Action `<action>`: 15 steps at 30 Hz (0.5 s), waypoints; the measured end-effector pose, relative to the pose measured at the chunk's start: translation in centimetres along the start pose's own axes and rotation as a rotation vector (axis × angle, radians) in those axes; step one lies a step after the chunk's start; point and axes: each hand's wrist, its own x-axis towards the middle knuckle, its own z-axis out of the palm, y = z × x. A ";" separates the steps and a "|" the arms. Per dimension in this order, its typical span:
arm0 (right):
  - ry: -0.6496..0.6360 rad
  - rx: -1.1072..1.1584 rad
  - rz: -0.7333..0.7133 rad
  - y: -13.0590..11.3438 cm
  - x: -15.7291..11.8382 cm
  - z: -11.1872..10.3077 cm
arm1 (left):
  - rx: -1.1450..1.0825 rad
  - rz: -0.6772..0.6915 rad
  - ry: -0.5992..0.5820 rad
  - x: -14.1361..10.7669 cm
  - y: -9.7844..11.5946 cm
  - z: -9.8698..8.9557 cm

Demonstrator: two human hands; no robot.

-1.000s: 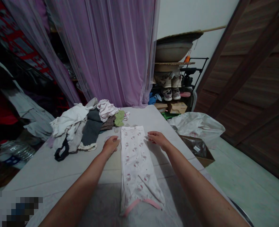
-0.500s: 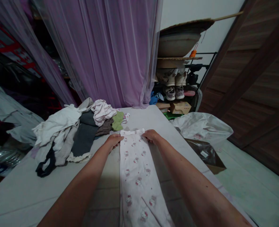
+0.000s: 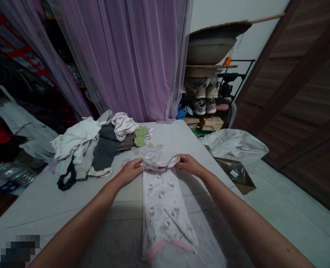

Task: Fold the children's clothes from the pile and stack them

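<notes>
A white baby sleeper (image 3: 163, 208) printed with small cartoon cats and trimmed in pink at the cuffs lay lengthwise on a pale table (image 3: 70, 201), directly in front of the person. Its top end was lifted and folded into a crumpled band, and the rest lay flat, running toward the person.

The left hand (image 3: 130, 172) was at the left end of that band, with its fingers close together and curled onto the cloth. The right hand (image 3: 190, 165) held the band's right end, its fingertips pressed together in a pinch. The sleeper's top edge was stretched between the two hands. The thumbs could not be made out clearly.

Just beyond the band, a thin, pale piece of cloth (image 3: 148, 152) lay flat on the table. To the left of the left hand sat a heap of clothes, including a white shirt (image 3: 77, 139), dark gray cloth (image 3: 105, 152), and a green piece (image 3: 140, 136). To the right of the right hand, past the table's edge, were a white plastic bag (image 3: 234, 147) and a cardboard box (image 3: 234, 173). A purple curtain (image 3: 120, 56) hung behind the table.
</notes>
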 end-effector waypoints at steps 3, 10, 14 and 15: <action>0.041 -0.092 -0.116 1.6 -2.1 1.3 | 0.207 0.065 0.028 -2.0 -1.2 0.8; 0.110 -0.579 -0.265 2.5 -5.5 3.2 | 0.724 0.165 0.036 -4.7 -2.3 1.5; 0.076 -0.795 -0.240 1.8 -6.4 3.5 | 0.884 0.202 0.024 -5.3 -1.8 1.8; 0.061 -0.823 -0.230 1.7 -6.6 3.5 | 0.896 0.208 0.005 -5.5 -1.7 1.7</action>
